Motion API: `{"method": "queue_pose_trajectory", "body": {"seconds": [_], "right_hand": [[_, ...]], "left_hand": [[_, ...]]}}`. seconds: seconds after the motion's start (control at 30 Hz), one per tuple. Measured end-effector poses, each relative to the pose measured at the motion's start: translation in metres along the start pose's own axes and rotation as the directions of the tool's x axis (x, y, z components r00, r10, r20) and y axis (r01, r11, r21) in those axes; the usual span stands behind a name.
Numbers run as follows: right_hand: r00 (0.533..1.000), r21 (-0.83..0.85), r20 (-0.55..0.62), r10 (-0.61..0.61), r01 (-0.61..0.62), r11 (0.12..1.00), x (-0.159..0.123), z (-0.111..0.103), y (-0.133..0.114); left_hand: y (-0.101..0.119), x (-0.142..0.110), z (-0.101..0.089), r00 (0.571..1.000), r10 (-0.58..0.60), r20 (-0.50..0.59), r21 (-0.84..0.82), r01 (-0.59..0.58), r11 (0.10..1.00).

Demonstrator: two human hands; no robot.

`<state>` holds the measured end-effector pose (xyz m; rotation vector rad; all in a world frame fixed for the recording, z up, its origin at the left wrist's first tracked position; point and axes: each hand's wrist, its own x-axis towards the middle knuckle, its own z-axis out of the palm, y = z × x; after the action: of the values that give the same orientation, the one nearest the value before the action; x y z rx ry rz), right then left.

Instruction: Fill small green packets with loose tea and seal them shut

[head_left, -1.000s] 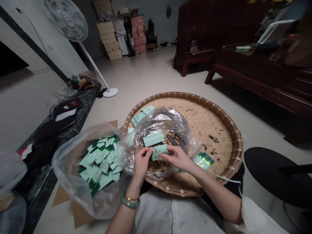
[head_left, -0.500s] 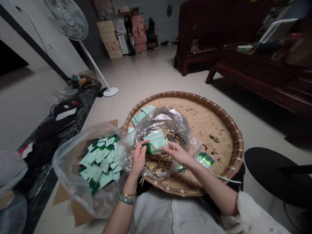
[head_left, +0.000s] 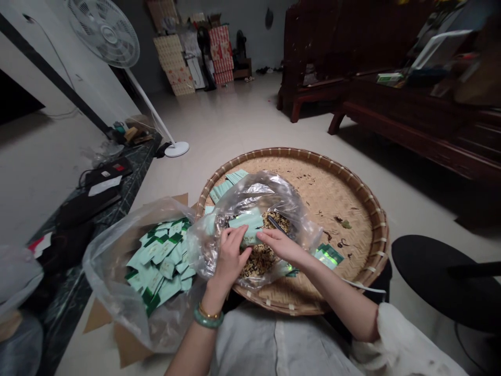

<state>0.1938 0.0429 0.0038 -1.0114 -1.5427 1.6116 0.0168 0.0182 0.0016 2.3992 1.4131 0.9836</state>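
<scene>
The left hand (head_left: 231,253) is curled partly closed, its fingers laid over the left part of a pale green, flat rectangular packet (head_left: 251,238), while the right hand (head_left: 279,244) is nearly closed, its fingertips gripping the packet's right end. The packet's long axis runs crosswise from one hand to the other, one short end pointing to each; its left end is hidden under the left hand's fingers. Just beyond it, a second pale green packet (head_left: 247,216) also lies roughly crosswise. Below both hands, an open clear plastic bag (head_left: 270,183) holds a loose dark-and-yellowish mix (head_left: 260,262). Past the right hand's fingers, a slim dark stick-like object (head_left: 276,224) slants away to the left. A round woven bamboo tray (head_left: 380,224) carries the bag.
</scene>
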Motion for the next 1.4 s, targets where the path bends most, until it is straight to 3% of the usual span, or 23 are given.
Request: {"method": "queue_pose_trajectory", "body": {"seconds": [0.2, 0.37, 0.47, 0.53, 0.6, 0.73, 0.83, 0.9, 1.03, 1.2, 1.27, 1.4], "right_hand": [[0.999, 0.0, -0.048, 0.003, -0.003, 1.0, -0.005, 0.0, -0.01], [0.969, 0.119, -0.246, -0.003, 0.033, 0.992, -0.012, -0.007, -0.015], [0.99, -0.222, -0.143, 0.021, -0.053, 0.974, -0.019, -0.007, 0.001], [1.0, -0.52, -0.022, -0.006, -0.006, 0.854, -0.023, -0.004, 0.014], [0.999, -0.709, 0.036, -0.018, 0.038, 0.704, -0.023, -0.002, 0.024], [0.998, -0.884, 0.029, 0.064, -0.004, 0.468, -0.015, 0.001, 0.026], [0.994, -0.924, 0.074, 0.081, 0.038, 0.381, -0.006, 0.004, 0.018], [0.988, -0.91, 0.14, 0.07, 0.101, 0.402, -0.004, 0.008, 0.014], [0.956, -0.818, 0.291, 0.02, 0.238, 0.523, -0.005, 0.011, 0.01], [0.976, -0.915, 0.199, 0.085, 0.154, 0.373, -0.006, 0.008, 0.011], [0.974, -0.921, 0.202, 0.108, 0.151, 0.36, -0.005, 0.009, 0.012], [0.961, -0.837, 0.265, 0.08, 0.188, 0.515, -0.002, 0.013, 0.012]], "left_hand": [[-0.005, -0.004, 0.006, 0.999, -0.041, -0.023, -0.028, 0.041, 0.999], [-0.015, -0.006, 0.005, 0.979, -0.163, -0.122, -0.018, 0.162, 0.987], [-0.018, -0.007, 0.003, 0.96, -0.244, -0.135, -0.048, 0.239, 0.97], [-0.019, -0.009, 0.002, 0.948, -0.289, -0.131, -0.081, 0.28, 0.956], [-0.02, -0.011, 0.003, 0.934, -0.328, -0.138, -0.121, 0.313, 0.942], [-0.025, -0.016, 0.006, 0.902, -0.411, -0.135, -0.199, 0.382, 0.903], [-0.027, -0.018, 0.007, 0.875, -0.468, -0.121, -0.217, 0.437, 0.873], [-0.026, -0.018, 0.007, 0.871, -0.477, -0.116, -0.226, 0.445, 0.867], [-0.024, -0.016, 0.006, 0.88, -0.463, -0.11, -0.244, 0.428, 0.871], [-0.024, -0.015, 0.007, 0.885, -0.45, -0.12, -0.253, 0.411, 0.876], [-0.025, -0.015, 0.007, 0.885, -0.45, -0.116, -0.252, 0.412, 0.876], [-0.024, -0.015, 0.007, 0.888, -0.444, -0.12, -0.247, 0.407, 0.879]]}}
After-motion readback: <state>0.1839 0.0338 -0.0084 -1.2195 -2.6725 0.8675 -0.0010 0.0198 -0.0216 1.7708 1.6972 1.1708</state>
